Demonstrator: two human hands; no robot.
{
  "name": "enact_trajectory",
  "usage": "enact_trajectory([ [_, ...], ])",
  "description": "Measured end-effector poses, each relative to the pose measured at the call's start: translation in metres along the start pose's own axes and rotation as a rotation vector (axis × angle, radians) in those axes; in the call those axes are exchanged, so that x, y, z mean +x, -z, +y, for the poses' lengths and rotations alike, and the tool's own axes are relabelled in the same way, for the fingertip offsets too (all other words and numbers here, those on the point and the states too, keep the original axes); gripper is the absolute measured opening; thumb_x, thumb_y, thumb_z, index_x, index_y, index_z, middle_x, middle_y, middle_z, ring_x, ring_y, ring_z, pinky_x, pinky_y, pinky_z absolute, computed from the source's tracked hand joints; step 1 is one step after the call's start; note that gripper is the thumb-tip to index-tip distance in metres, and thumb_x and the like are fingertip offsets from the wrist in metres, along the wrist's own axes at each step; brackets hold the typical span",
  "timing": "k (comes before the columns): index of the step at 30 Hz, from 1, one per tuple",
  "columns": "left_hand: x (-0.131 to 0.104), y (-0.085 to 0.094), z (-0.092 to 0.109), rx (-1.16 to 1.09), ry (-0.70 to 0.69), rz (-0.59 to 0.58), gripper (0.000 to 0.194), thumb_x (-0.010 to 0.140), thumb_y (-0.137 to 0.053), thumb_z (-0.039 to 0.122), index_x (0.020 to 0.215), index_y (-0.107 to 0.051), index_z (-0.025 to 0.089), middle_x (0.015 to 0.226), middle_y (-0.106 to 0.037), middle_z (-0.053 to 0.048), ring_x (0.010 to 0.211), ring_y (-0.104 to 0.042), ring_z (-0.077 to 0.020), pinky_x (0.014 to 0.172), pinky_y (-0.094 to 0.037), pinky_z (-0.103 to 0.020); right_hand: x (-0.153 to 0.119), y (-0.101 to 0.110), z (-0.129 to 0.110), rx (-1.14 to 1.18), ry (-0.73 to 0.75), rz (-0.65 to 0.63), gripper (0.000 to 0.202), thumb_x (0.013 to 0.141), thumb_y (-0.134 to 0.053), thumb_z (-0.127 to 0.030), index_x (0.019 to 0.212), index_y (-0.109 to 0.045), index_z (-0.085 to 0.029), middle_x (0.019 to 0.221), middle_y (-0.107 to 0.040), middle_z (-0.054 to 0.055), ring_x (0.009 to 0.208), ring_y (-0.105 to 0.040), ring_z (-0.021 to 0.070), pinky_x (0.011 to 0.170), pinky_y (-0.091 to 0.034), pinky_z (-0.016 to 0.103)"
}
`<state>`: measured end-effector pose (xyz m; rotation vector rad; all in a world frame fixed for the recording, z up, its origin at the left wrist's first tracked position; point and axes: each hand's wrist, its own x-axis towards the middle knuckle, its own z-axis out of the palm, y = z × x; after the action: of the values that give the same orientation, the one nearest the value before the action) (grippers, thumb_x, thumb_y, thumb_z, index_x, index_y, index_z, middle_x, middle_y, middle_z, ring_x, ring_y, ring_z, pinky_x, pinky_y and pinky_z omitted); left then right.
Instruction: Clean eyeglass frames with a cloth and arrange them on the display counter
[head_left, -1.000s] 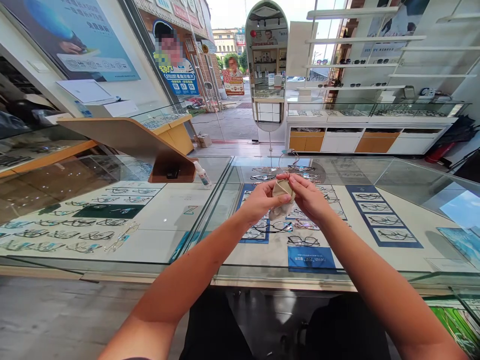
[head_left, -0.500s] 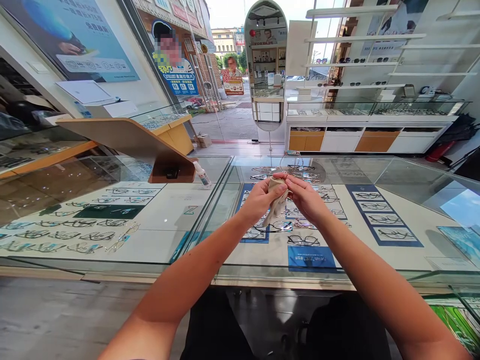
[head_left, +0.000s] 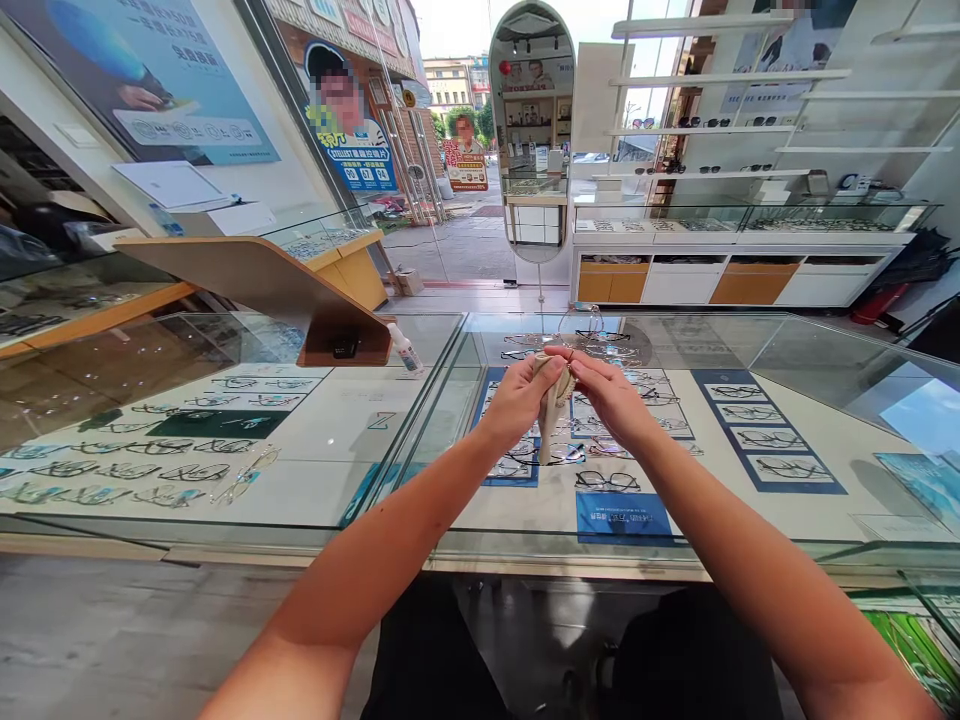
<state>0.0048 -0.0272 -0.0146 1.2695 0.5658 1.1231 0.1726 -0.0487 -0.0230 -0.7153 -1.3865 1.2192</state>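
Above the glass counter, my left hand point(head_left: 523, 395) is closed on a beige cloth point(head_left: 551, 415) that hangs down below the fingers. Close against it, my right hand point(head_left: 602, 385) pinches a thin dark piece, seemingly part of a glasses frame, mostly hidden by fingers and cloth. Just beyond the hands, several pairs of glasses point(head_left: 611, 345) lie on the counter top. Under the glass, a dark-framed pair point(head_left: 607, 481) sits behind a blue card point(head_left: 622, 515).
A white spray bottle point(head_left: 406, 350) stands left of the hands beside a brown wooden stand point(head_left: 285, 285). More glasses point(head_left: 195, 472) fill the left case. An oval mirror point(head_left: 531, 130) stands beyond the counter.
The cloth has shifted and now hangs narrower and straighter below my left hand. Both hands have moved only slightly.
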Motion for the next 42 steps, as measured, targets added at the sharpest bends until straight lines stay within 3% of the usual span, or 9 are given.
enact_trajectory([
  [6,0.002,0.005,-0.002,0.067,0.029,-0.12,0.057,0.087,-0.081,0.071,0.09,-0.074,0.014,0.078,-0.075,-0.005,0.072,-0.07,-0.0169,0.069,-0.057,-0.028,0.0,0.002,0.001,-0.053,0.015,0.083,0.044,0.099,-0.07,-0.062,0.123,-0.086,-0.029,0.11,-0.074,0.004,0.083,-0.055,0.0174,0.07,-0.045,0.031],
  [9,0.002,0.006,-0.002,0.063,0.05,-0.172,0.056,0.088,-0.081,0.07,0.1,-0.077,0.015,0.081,-0.076,-0.006,0.08,-0.076,-0.0223,0.075,-0.06,-0.032,0.001,0.001,-0.003,-0.107,0.031,0.142,0.047,0.097,-0.071,-0.067,0.111,-0.088,-0.027,0.108,-0.073,0.006,0.084,-0.056,0.0182,0.062,-0.041,0.03],
  [14,0.003,0.01,0.003,0.112,0.009,-0.243,0.051,0.09,-0.082,0.065,0.105,-0.078,0.016,0.085,-0.078,-0.007,0.082,-0.076,-0.0207,0.076,-0.057,-0.03,0.002,0.001,-0.008,-0.159,0.108,0.227,0.045,0.089,-0.078,-0.069,0.091,-0.088,-0.026,0.104,-0.076,0.008,0.095,-0.063,0.0234,0.069,-0.049,0.034],
  [18,0.002,0.014,0.01,0.212,-0.004,-0.277,0.049,0.09,-0.084,0.061,0.105,-0.078,0.014,0.093,-0.08,-0.008,0.083,-0.071,-0.0177,0.076,-0.054,-0.027,0.003,0.004,-0.011,-0.167,0.155,0.316,0.036,0.084,-0.087,-0.061,0.085,-0.087,-0.026,0.1,-0.078,0.007,0.09,-0.065,0.0223,0.076,-0.053,0.038],
  [26,-0.007,0.005,0.014,0.134,0.066,-0.191,0.054,0.079,-0.096,0.049,0.113,-0.071,0.016,0.096,-0.079,-0.007,0.081,-0.077,-0.0201,0.074,-0.061,-0.03,-0.001,-0.004,-0.017,-0.072,0.155,0.292,0.029,0.082,-0.091,-0.056,0.089,-0.088,-0.028,0.099,-0.076,0.005,0.089,-0.067,0.0205,0.071,-0.056,0.035],
  [29,-0.008,0.0,0.011,0.101,0.028,-0.17,0.052,0.083,-0.094,0.051,0.113,-0.07,0.016,0.088,-0.075,-0.004,0.076,-0.075,-0.0166,0.071,-0.061,-0.027,-0.003,-0.009,-0.019,-0.037,0.134,0.276,0.031,0.082,-0.091,-0.058,0.09,-0.087,-0.028,0.099,-0.076,0.004,0.087,-0.067,0.0202,0.067,-0.057,0.034],
  [38,-0.01,-0.01,0.014,0.017,-0.032,-0.065,0.057,0.082,-0.09,0.065,0.102,-0.068,0.017,0.075,-0.064,0.003,0.062,-0.063,-0.01,0.051,-0.05,-0.02,-0.009,-0.017,-0.029,-0.07,0.159,0.214,0.035,0.084,-0.088,-0.064,0.09,-0.086,-0.029,0.103,-0.076,0.006,0.095,-0.069,0.023,0.078,-0.062,0.04],
  [42,-0.011,-0.009,0.013,0.073,-0.032,-0.088,0.055,0.088,-0.082,0.069,0.097,-0.067,0.017,0.07,-0.067,0.001,0.057,-0.064,-0.0115,0.054,-0.053,-0.022,-0.009,-0.017,-0.028,-0.026,0.138,0.219,0.034,0.082,-0.091,-0.061,0.088,-0.085,-0.028,0.102,-0.075,0.006,0.079,-0.065,0.0195,0.067,-0.059,0.039],
])
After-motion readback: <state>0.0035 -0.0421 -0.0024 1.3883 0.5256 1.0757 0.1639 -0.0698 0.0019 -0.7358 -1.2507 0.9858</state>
